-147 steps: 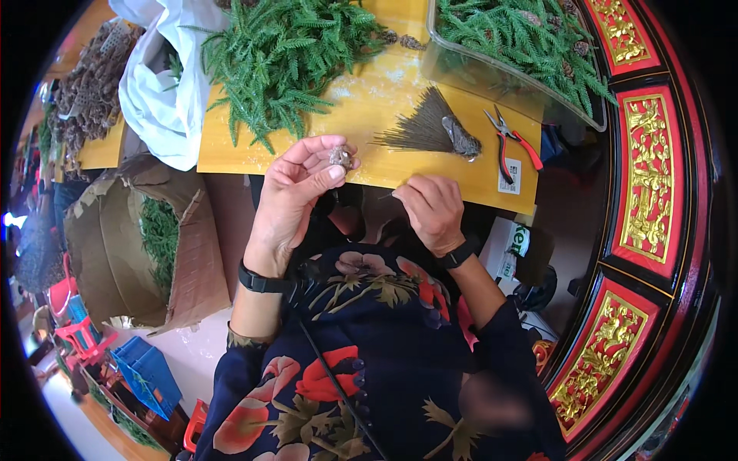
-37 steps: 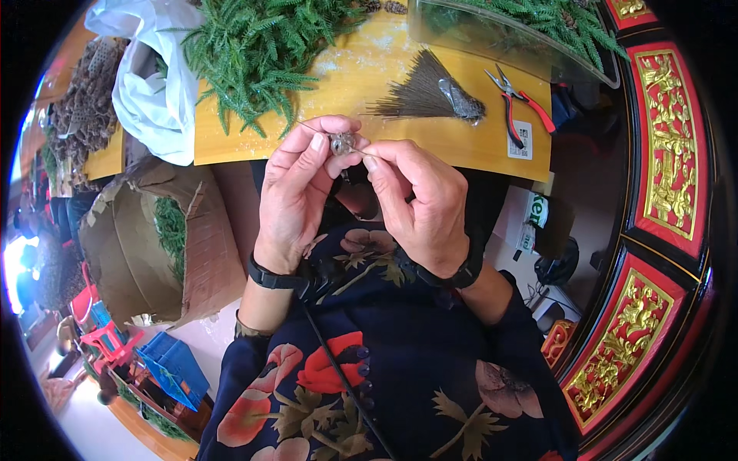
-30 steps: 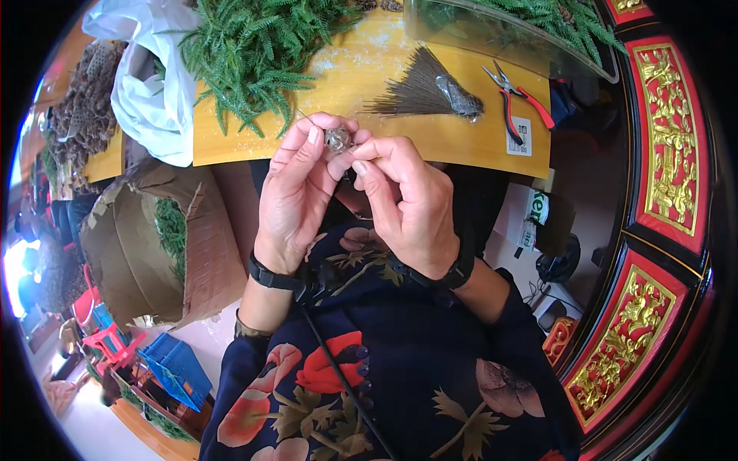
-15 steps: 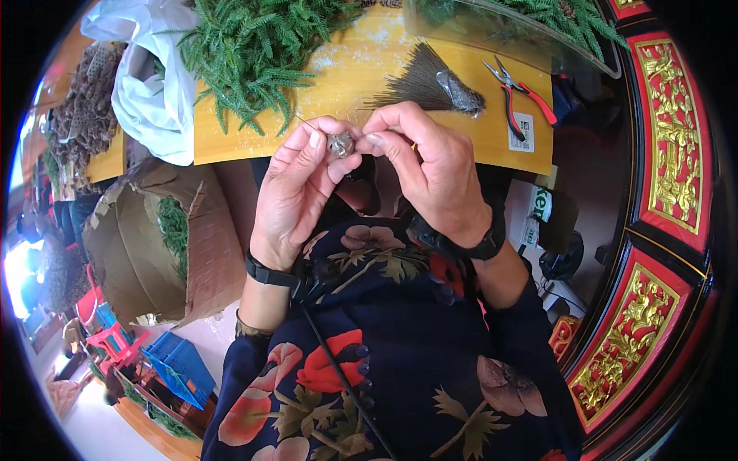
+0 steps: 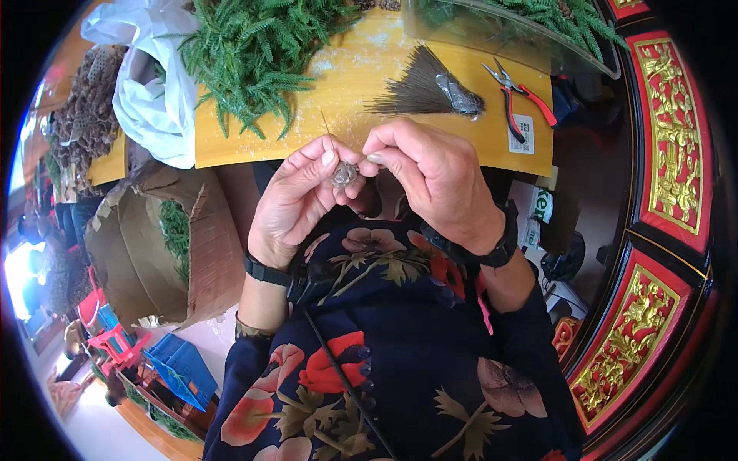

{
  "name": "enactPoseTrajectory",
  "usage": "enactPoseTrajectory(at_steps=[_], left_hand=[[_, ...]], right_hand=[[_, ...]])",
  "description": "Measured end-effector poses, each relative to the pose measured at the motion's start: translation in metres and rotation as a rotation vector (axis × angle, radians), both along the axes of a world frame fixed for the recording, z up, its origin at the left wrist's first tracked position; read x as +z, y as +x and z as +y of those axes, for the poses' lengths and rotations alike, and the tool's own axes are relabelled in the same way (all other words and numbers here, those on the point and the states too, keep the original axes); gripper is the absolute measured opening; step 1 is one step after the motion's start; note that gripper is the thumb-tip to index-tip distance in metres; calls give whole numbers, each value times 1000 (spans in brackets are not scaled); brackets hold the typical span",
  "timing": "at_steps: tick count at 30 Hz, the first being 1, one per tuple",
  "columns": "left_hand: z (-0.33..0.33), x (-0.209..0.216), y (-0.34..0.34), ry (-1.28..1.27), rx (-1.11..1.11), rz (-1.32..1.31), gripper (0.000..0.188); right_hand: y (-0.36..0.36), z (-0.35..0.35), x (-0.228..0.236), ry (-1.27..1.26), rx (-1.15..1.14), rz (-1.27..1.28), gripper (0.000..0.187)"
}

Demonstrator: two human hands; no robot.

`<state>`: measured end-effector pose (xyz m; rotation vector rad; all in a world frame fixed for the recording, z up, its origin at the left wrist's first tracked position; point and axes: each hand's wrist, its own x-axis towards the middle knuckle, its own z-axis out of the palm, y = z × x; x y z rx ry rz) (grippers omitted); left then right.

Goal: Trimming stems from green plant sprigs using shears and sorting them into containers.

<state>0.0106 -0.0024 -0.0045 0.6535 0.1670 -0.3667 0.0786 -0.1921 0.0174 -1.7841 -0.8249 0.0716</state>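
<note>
Just in front of the table's near edge, my left hand [image 5: 296, 192] holds a small grey-brown pine cone [image 5: 345, 175] between thumb and fingers. A thin dark wire [image 5: 326, 127] sticks up above the left fingertips. Right beside the cone, my right hand [image 5: 438, 173] is closed in a pinch, thumb against forefinger, seemingly on the wire's other end, which the fingers mostly hide. Beyond my hands, a fanned bundle of dark wires [image 5: 415, 84], wrapped in clear plastic at one end, lies on the yellow table [image 5: 338, 84]. Red-handled pliers [image 5: 509, 88] lie right of it, jaws apart.
Green artificial pine sprigs [image 5: 246, 58] are heaped at the table's left, near a white plastic bag [image 5: 157, 100]. A clear bin [image 5: 507, 34] with more greenery stands at the back right. An open cardboard box [image 5: 215, 253] and a blue crate [image 5: 181, 369] stand left. Red-gold carved panels [image 5: 626, 349] line the right.
Both hands have shifted slightly toward me, and the right has moved a little right. The cone has turned in the left fingers, and the wire now points more upright.
</note>
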Motion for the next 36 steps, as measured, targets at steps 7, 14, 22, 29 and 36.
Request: enactPoseTrajectory(at_steps=[7,14,22,29,36], left_hand=[[1,-4,3,21,83,40,20],[-2,-1,1,87,143,88,24],[-12,10,-1,264,173,97,23],[-14,18,5,412,-81,84,15],[-18,14,12,377,-31,117,14]], right_hand=[[-6,5,0,25,-77,257,5],[-8,16,-25,259,-10,728,12],[-3,25,-22,241,52,663,12],[-3,21,-21,209,-76,430,10],[-7,16,-17,171,-228,339,5]])
